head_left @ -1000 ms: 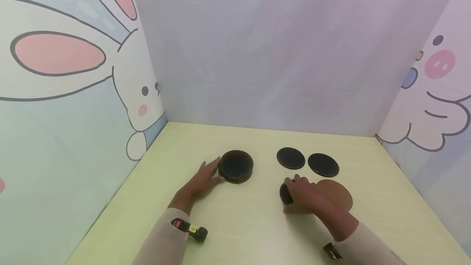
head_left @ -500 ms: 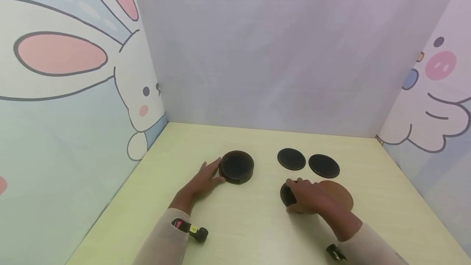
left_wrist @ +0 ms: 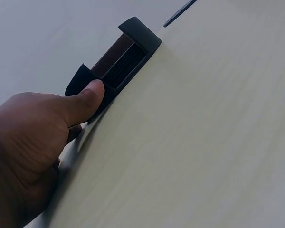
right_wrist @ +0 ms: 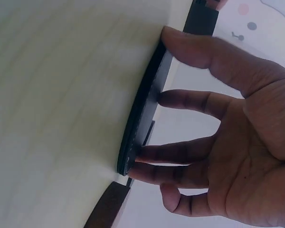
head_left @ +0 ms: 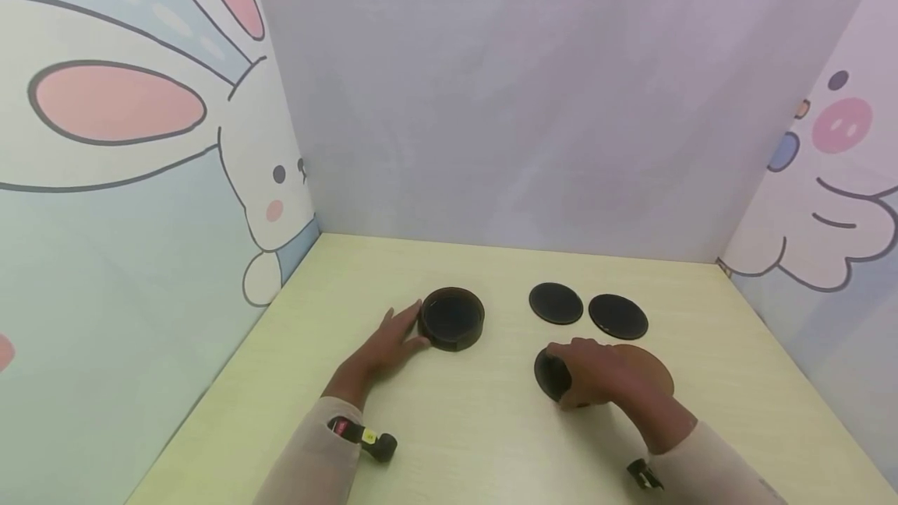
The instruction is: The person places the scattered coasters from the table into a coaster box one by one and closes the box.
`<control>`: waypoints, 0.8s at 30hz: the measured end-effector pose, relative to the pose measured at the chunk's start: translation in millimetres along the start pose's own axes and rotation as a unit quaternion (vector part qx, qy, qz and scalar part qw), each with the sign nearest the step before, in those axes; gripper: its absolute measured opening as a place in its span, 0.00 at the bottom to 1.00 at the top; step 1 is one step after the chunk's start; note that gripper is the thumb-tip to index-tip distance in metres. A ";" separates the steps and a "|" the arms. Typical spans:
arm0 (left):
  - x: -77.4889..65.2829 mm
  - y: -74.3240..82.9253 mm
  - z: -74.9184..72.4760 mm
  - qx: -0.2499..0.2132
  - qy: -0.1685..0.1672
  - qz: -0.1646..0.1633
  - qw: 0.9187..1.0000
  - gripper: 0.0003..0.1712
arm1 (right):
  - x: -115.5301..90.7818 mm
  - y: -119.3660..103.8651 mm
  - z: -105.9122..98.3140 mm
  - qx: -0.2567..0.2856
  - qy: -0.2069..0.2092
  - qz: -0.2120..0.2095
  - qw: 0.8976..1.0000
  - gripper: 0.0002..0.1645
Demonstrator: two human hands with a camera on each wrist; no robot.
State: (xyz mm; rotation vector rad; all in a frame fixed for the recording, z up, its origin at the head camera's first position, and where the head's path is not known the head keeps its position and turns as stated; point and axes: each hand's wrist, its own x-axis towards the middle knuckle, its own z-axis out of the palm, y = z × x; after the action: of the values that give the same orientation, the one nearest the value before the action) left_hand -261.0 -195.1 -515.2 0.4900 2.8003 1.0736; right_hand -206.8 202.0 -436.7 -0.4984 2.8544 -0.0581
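My left hand [head_left: 403, 333] lies on the table with straight fingers against the left side of a round black coaster holder [head_left: 452, 318]. In the left wrist view the thumb [left_wrist: 88, 97] presses the holder's wall [left_wrist: 126, 52]. My right hand [head_left: 571, 372] grips a black round coaster [head_left: 549, 375] by its rim and tips it up on edge. In the right wrist view its thumb [right_wrist: 199, 47] and fingers [right_wrist: 180, 154] pinch the coaster [right_wrist: 145, 107]. A brown coaster [head_left: 655, 369] lies flat just behind the right hand.
Two more black coasters [head_left: 556, 304] [head_left: 617, 316] lie flat side by side beyond the right hand. The pale yellow table [head_left: 477, 427] is walled on the left, back and right by cartoon-printed panels. The brown coaster's edge [right_wrist: 107, 209] shows low in the right wrist view.
My right hand has curled further over the black coaster and tipped it more upright. The left hand and holder have not moved.
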 end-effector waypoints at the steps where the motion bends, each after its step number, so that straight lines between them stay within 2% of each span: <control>1: -0.1 0.0 0.1 0.000 0.000 0.000 1.000 0.49 | 0.1 0.1 -0.3 0.003 -0.001 -0.002 1.000 0.37; 7: -0.2 -1.0 0.6 -0.001 -0.006 -0.016 1.000 0.50 | 2.1 1.3 2.1 0.002 0.014 -0.011 1.000 0.42; 11: -0.3 -2.5 1.3 0.000 -0.004 -0.012 1.000 0.50 | 3.5 3.7 5.5 -0.004 0.027 -0.016 0.999 0.46; 16: -0.9 -2.6 2.2 0.000 -0.004 -0.008 1.000 0.50 | 5.2 8.8 9.7 0.031 0.040 -0.028 0.998 0.42; 20: -2.0 0.2 1.0 -0.002 0.001 -0.010 1.000 0.50 | 4.0 9.8 7.3 0.057 0.041 -0.030 0.997 0.43; 24: -3.2 1.8 0.2 -0.009 0.001 -0.018 1.000 0.50 | 4.0 10.1 7.2 0.071 0.057 -0.051 0.995 0.43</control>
State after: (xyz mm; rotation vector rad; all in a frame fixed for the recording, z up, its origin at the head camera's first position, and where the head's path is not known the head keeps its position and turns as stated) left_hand -257.5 -194.8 -514.3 0.4365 2.7864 1.0921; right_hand -212.1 210.1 -445.5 -0.6306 2.9045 -0.3145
